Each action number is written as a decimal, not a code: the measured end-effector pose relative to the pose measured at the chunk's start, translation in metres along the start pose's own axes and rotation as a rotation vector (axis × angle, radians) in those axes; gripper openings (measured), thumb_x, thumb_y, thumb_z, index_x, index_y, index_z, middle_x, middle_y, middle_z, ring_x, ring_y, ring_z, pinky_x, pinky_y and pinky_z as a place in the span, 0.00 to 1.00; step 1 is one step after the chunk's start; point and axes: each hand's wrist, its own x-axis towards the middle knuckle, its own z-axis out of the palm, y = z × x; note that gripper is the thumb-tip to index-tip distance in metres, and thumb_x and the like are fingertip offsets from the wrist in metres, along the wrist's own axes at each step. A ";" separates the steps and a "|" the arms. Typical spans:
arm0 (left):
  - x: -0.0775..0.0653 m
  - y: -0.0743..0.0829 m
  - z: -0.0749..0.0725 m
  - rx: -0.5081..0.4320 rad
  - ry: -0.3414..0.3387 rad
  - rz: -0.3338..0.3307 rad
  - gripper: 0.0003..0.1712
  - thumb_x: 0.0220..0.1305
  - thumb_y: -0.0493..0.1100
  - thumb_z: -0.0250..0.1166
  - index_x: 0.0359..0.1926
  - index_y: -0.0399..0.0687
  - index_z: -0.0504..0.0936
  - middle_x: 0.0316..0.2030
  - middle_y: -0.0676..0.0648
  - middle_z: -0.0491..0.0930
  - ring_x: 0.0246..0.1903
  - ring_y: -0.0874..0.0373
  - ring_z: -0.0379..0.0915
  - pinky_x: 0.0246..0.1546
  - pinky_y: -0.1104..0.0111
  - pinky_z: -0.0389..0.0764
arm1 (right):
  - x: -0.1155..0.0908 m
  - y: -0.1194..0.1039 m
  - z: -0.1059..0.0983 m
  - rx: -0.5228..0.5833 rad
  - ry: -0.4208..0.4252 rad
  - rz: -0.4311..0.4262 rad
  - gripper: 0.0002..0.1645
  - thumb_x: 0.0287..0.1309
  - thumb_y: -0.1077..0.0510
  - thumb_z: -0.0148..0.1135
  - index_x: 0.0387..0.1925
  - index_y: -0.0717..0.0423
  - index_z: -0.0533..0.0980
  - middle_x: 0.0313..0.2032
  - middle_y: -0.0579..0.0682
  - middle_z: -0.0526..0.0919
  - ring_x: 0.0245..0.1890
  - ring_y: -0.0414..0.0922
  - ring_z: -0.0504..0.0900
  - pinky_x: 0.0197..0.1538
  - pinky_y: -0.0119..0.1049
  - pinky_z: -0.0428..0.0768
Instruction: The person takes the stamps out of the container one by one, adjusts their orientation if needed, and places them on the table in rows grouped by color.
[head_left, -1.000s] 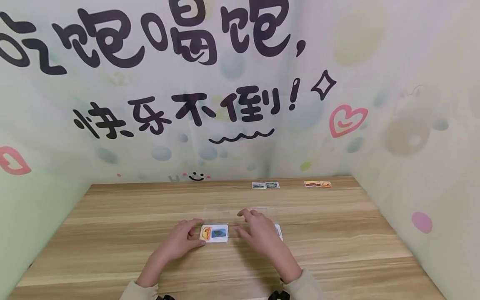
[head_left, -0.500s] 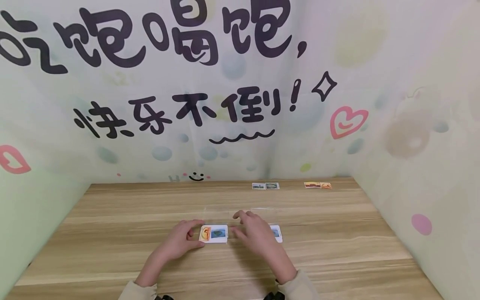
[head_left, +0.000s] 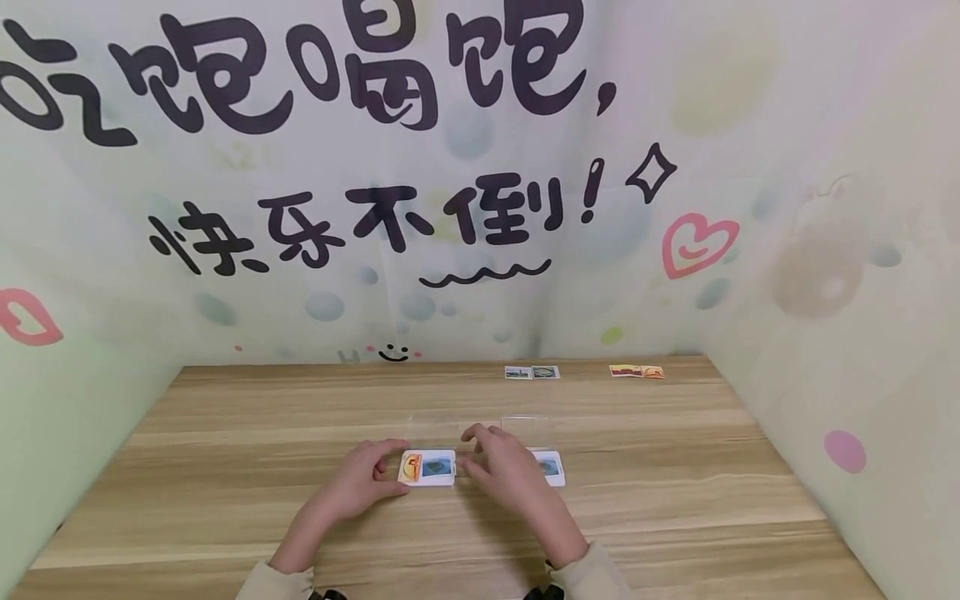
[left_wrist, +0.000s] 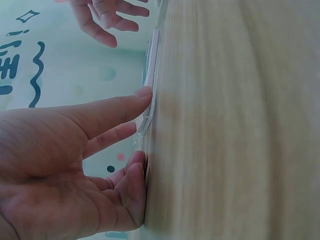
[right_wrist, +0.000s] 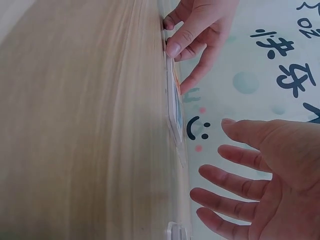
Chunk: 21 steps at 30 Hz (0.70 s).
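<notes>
A flat clear plastic case (head_left: 438,468) lies on the table, holding a white card that bears an orange stamp-like picture and a blue one. My left hand (head_left: 360,477) holds its left end, thumb at the near edge and a finger at the far edge. In the left wrist view the thumb (left_wrist: 142,96) touches the case's side. My right hand (head_left: 508,468) hovers between this case and a similar second case (head_left: 553,468), partly covering the latter. The right wrist view has the right hand's fingers (right_wrist: 232,182) spread, with nothing held.
Transparent lids (head_left: 433,427) lie folded back behind both cases. Near the wall, a pair of greenish stamps (head_left: 532,372) and a pair of orange-yellow stamps (head_left: 637,371) lie on the wooden table (head_left: 285,417). A printed cloth wall (head_left: 465,317) closes off the back.
My right hand has shifted a little left toward the left case, uncovering more of the right case. The left hand keeps its hold on the left case.
</notes>
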 end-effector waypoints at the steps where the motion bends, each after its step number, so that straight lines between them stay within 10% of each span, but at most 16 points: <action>1: 0.000 0.000 0.000 -0.002 -0.003 0.006 0.33 0.55 0.37 0.81 0.63 0.38 0.82 0.30 0.47 0.68 0.32 0.56 0.61 0.32 0.70 0.63 | 0.000 0.000 0.000 0.003 -0.001 0.002 0.17 0.68 0.55 0.71 0.54 0.57 0.81 0.40 0.52 0.85 0.33 0.42 0.79 0.35 0.35 0.78; 21: 0.001 0.000 -0.001 -0.019 -0.018 0.018 0.33 0.56 0.37 0.81 0.63 0.38 0.82 0.30 0.47 0.68 0.32 0.55 0.61 0.32 0.69 0.63 | 0.003 0.003 0.008 0.062 -0.029 0.031 0.16 0.68 0.55 0.72 0.52 0.57 0.81 0.39 0.52 0.85 0.32 0.40 0.77 0.34 0.34 0.77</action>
